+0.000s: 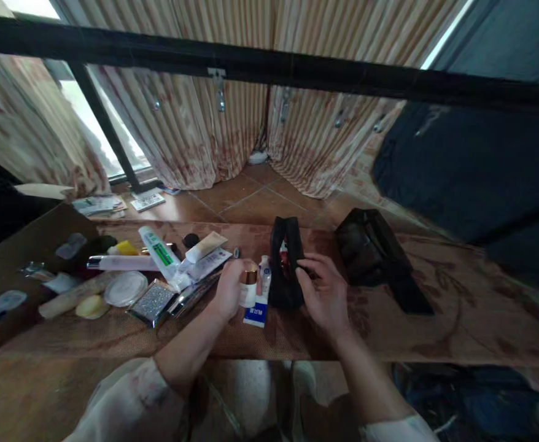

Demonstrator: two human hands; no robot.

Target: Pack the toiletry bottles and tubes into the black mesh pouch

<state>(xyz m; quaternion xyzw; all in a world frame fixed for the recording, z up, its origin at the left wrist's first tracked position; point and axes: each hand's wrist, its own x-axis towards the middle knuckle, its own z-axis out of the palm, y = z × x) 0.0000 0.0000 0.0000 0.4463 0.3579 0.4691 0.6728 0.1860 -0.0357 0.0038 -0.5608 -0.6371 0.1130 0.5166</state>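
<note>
My left hand (pixel 229 287) is closed around a small white bottle with a shiny copper-coloured cap (pixel 248 293), held upright just left of a black zip pouch (pixel 284 293). The pouch's top gapes, and something reddish shows inside. My right hand (pixel 325 293) pinches the pouch's right edge between thumb and fingers. Under and beside the bottle lies a white and blue tube (pixel 255 315). To the left of my left hand are a cream tube (pixel 205 246), a white and green tube (pixel 159 252) and a glittery silver square case (pixel 153 302).
A cardboard box (pixel 16 245) stands at the far left. Near it are a round clear-lidded container (pixel 126 288), a pink tube (pixel 124 263) and a yellow sponge (pixel 92 306). A black bag (pixel 366 248) lies to the right on the brown patterned cloth (pixel 463 313). Curtains (pixel 177 123) hang behind.
</note>
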